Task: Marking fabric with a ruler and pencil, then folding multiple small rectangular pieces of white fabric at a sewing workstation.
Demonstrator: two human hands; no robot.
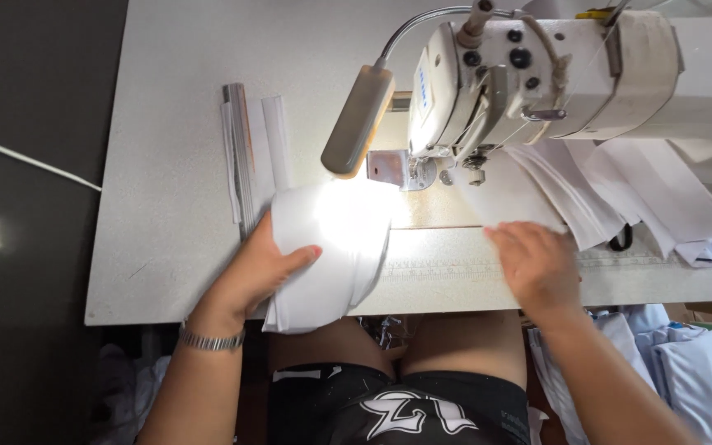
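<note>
The sewing machine (537, 74) stands at the back of the pale bench (166, 247), and all places here are told from this machine. In front of it and to its left, at the front edge of the bench, the left hand (261, 268) grasps a folded bundle of white cloth (335, 247); the thumb lies on top of the bundle and the other fingers are hidden under it, so the hand is clenched on the cloth. The bundle hangs a little over the bench edge, and the light of the lamp (360, 119), which is fixed to the left of the machine head, makes its top very bright. A metal watch band (212, 338) is on the left wrist. Directly in front of the machine, the right hand (537, 264) lies flat on the bench with the fingers released and spread, and the fingertips touch the near edge of a stack of white cloth pieces (611, 189) that rests under the machine arm and to its right. Farther to the left of the machine, beyond the bundle, some narrow white strips (249, 148) lie on the bench. Below the bench edge, to the right, more white and light blue cloth (686, 363) is piled up.
</note>
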